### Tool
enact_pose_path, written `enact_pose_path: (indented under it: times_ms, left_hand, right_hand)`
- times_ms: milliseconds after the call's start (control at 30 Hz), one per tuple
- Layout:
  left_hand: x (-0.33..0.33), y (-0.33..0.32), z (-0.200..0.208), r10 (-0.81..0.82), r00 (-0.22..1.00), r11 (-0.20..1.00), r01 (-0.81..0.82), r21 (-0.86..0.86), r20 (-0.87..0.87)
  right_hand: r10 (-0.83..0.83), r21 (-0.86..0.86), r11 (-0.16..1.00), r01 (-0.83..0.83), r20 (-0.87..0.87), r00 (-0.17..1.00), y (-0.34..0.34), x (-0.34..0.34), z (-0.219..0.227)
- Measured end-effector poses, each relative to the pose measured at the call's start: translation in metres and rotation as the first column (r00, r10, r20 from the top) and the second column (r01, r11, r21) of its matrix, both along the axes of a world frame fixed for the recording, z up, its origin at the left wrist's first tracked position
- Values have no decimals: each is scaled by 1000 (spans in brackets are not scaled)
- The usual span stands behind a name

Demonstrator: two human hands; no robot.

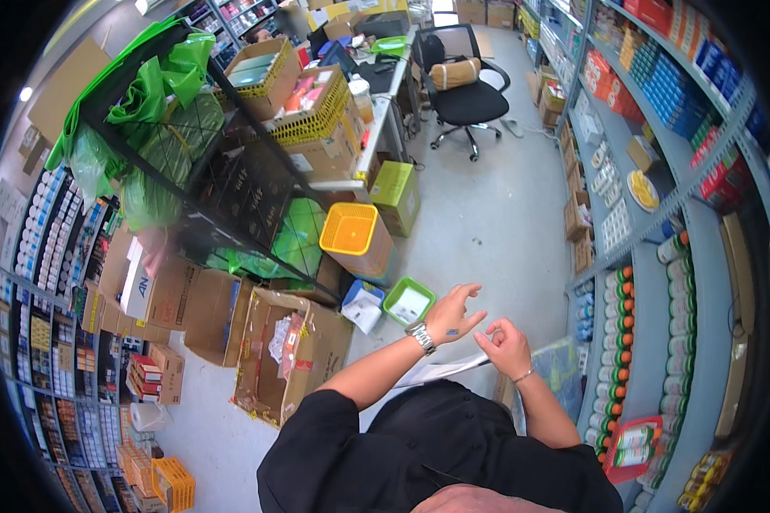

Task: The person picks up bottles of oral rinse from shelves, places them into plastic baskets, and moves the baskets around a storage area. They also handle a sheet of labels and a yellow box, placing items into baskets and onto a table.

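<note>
My left hand (454,316) is held out in front of my body, its fingers stretched and apart, with nothing in it. A silver wristwatch (421,339) is on that wrist, and a small dark patch (453,332) shows on the back of the hand near the thumb. Close on its right, apart from it, my right hand (508,349) is raised with its fingers curled in, and nothing shows in them. A thin bracelet (524,375) circles the right wrist. Below both hands, by my waist, a white sheet-like thing (447,369) is partly hidden by my arms and black shirt.
An open cardboard box (321,359) stands left of my left forearm. Ahead are a green bin (409,301), stacked baskets (351,229) and an office chair (466,101). Shelving with rows of bottles (614,342) runs along my right; a black rack (222,214) stands left.
</note>
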State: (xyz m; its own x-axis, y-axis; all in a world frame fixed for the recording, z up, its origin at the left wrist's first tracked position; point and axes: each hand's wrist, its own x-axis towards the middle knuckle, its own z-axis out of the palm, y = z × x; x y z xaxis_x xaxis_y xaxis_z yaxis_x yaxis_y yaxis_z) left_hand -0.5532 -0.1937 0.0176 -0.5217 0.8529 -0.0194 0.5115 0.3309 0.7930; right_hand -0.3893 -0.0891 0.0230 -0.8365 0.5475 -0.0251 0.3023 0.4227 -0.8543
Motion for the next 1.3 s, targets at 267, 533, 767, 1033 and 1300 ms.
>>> enact_pose_path:
  times_ms: [267,533,767,1033,1300]
  left_hand:
    - [-176,19,6,278,957,957,-283,62,82]
    - [-231,139,5,-411,909,911,413,14,-66]
    - [-327,256,-12,-162,986,986,161,-42,-27]
    - [-473,278,-26,176,982,984,-178,-24,-74]
    - [-629,300,-44,234,969,967,-240,-81,-78]
  right_hand:
    - [-44,40,998,45,-46,998,80,-88,-11]
    - [-149,-162,980,118,-198,969,218,-231,-49]
    - [249,-102,958,-269,-173,953,356,-408,-10]
    - [581,7,803,-595,-230,781,423,-648,22]
    - [695,106,705,-701,-303,652,442,-866,57]
